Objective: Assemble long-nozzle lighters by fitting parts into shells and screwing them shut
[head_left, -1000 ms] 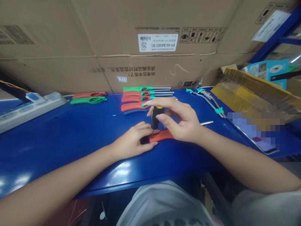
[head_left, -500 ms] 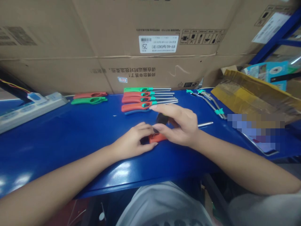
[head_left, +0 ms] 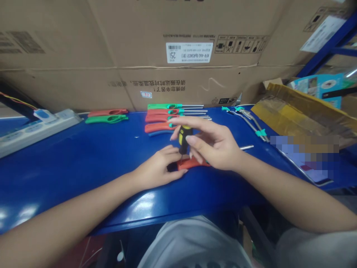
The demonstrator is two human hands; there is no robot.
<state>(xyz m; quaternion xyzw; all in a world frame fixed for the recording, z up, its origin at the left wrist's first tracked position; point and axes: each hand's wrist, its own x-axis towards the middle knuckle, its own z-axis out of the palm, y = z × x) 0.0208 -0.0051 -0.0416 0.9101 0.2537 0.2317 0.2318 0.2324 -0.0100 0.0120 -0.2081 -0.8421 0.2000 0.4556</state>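
Right hand [head_left: 216, 145] closed around screwdriver [head_left: 183, 140]; left hand [head_left: 160, 163] pinches orange handle's [head_left: 190, 164] left end. Far carton's [head_left: 83, 48] contents hidden.

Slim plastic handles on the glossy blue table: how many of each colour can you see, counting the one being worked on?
Red-orange plastic handles: 5, one of them under the black-and-yellow screwdriver
Green plastic handles: 2
Blue plastic handle: 1
Total in view: 8

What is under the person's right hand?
Beneath the right hand, its screwdriver points down at an orange handle; a metal rod shows farther right. The stretch between is covered, so any join can't be seen.
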